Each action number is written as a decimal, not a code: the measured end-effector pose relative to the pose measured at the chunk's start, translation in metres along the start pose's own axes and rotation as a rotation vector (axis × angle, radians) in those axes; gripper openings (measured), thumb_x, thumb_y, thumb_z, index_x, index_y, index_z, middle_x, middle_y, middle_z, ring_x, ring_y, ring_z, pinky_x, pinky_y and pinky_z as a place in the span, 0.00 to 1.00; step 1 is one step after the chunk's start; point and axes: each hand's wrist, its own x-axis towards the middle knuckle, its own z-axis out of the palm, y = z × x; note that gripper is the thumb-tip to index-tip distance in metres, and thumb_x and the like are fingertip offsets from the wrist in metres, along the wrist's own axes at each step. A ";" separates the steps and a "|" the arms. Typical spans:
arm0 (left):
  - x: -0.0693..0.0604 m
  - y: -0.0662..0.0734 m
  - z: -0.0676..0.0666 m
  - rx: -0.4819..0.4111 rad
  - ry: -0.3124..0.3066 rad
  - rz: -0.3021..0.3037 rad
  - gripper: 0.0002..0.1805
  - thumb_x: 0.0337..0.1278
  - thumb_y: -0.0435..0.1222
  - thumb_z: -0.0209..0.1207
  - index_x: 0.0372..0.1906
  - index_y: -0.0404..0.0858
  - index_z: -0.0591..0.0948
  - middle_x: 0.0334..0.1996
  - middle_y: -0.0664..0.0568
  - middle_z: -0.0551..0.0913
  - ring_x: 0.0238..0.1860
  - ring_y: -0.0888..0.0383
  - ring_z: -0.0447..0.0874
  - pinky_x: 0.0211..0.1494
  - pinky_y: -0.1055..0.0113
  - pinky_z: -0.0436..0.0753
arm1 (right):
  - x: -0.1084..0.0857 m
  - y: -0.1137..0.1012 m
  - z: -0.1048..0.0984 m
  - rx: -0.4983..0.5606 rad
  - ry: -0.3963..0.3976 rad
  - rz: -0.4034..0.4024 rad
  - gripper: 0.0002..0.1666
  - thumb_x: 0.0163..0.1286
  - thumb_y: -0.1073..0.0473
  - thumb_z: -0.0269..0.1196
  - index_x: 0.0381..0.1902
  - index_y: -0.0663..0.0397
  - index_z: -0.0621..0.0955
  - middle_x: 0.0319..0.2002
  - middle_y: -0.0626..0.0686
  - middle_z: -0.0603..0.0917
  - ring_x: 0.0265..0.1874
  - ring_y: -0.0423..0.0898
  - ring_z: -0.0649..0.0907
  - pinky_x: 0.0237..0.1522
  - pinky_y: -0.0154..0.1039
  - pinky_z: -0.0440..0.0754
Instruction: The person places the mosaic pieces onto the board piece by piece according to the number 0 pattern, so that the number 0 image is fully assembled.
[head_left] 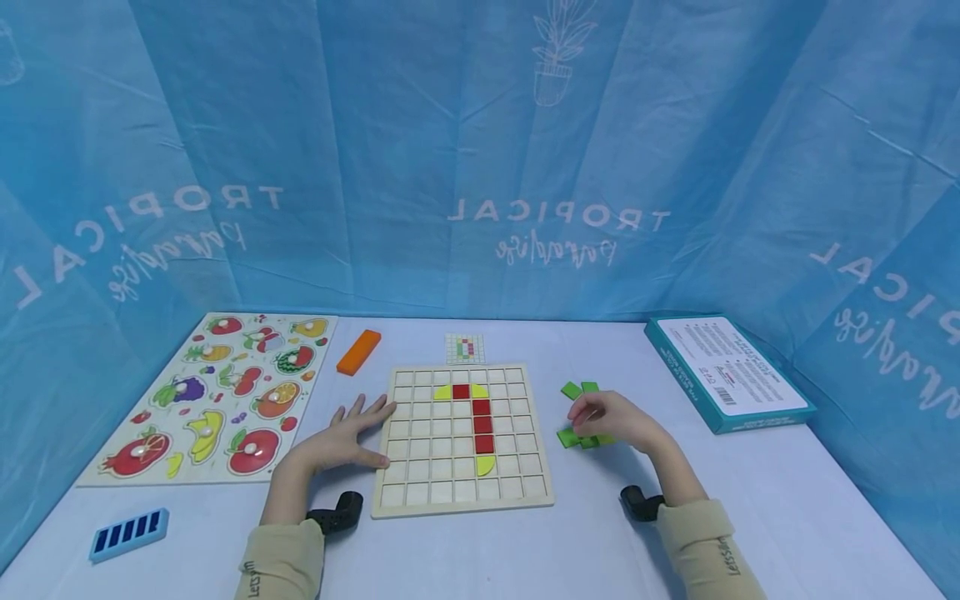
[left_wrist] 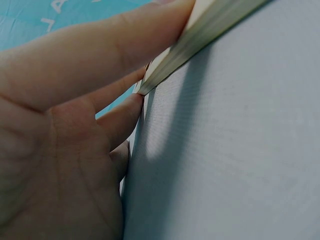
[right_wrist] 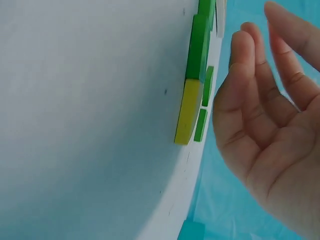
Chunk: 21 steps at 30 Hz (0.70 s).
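My left hand point(head_left: 335, 443) rests with spread fingers on the left edge of the wooden grid board point(head_left: 420, 450); the left wrist view shows the thumb on the board's side point(left_wrist: 172, 62). On the grid lie several red squares point(head_left: 482, 407) and yellow rounded pieces point(head_left: 486, 464). To the board's right, my right hand point(head_left: 618, 417) hovers with bent fingers over green pieces point(head_left: 568, 438). In the right wrist view, that hand point(right_wrist: 275, 110) holds nothing visible, beside green blocks point(right_wrist: 198, 47) and a yellow one point(right_wrist: 187, 112).
A small pattern card point(head_left: 465, 348) lies behind the board. Left are a fruit puzzle point(head_left: 187, 417), an orange block point(head_left: 358, 352) and a light blue slotted piece point(head_left: 129, 535). A teal box point(head_left: 727, 375) lies at the right. A blue curtain point(head_left: 480, 167) hangs behind.
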 end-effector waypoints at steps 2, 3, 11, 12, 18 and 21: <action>0.000 0.000 0.000 -0.001 -0.001 -0.003 0.52 0.35 0.44 0.70 0.70 0.37 0.58 0.71 0.38 0.47 0.70 0.36 0.27 0.67 0.39 0.28 | -0.001 0.002 -0.002 -0.009 0.005 0.017 0.10 0.54 0.68 0.64 0.37 0.61 0.79 0.34 0.53 0.80 0.34 0.47 0.76 0.36 0.38 0.76; 0.000 0.000 0.000 -0.001 -0.002 -0.003 0.52 0.35 0.43 0.70 0.70 0.37 0.57 0.71 0.38 0.47 0.70 0.36 0.27 0.67 0.39 0.28 | -0.002 0.003 -0.002 -0.015 0.009 0.029 0.11 0.53 0.69 0.64 0.37 0.60 0.79 0.35 0.53 0.79 0.34 0.48 0.76 0.36 0.38 0.76; 0.000 0.002 0.000 0.001 -0.007 0.000 0.52 0.35 0.43 0.70 0.70 0.37 0.58 0.71 0.38 0.47 0.71 0.37 0.27 0.68 0.40 0.28 | -0.002 0.005 0.000 -0.127 0.037 0.115 0.17 0.46 0.76 0.66 0.34 0.56 0.80 0.35 0.51 0.78 0.35 0.48 0.74 0.40 0.42 0.77; 0.000 0.002 0.000 0.002 -0.007 0.000 0.52 0.35 0.43 0.70 0.70 0.37 0.58 0.71 0.38 0.47 0.71 0.37 0.27 0.68 0.40 0.28 | -0.002 0.006 0.000 -0.136 0.039 0.119 0.17 0.46 0.76 0.66 0.33 0.55 0.80 0.35 0.50 0.78 0.35 0.48 0.74 0.40 0.42 0.77; -0.001 0.003 -0.001 -0.003 -0.007 -0.004 0.52 0.35 0.43 0.69 0.70 0.37 0.57 0.72 0.38 0.47 0.71 0.37 0.27 0.68 0.40 0.27 | -0.001 0.005 0.000 -0.168 0.051 0.127 0.18 0.44 0.76 0.66 0.33 0.55 0.81 0.32 0.52 0.75 0.33 0.48 0.72 0.35 0.39 0.74; -0.001 0.003 -0.002 0.002 -0.009 -0.003 0.52 0.35 0.44 0.69 0.70 0.37 0.57 0.72 0.38 0.47 0.71 0.37 0.27 0.68 0.41 0.27 | 0.000 0.004 0.001 -0.188 0.069 0.139 0.17 0.45 0.76 0.65 0.33 0.54 0.81 0.33 0.52 0.75 0.33 0.48 0.72 0.34 0.39 0.72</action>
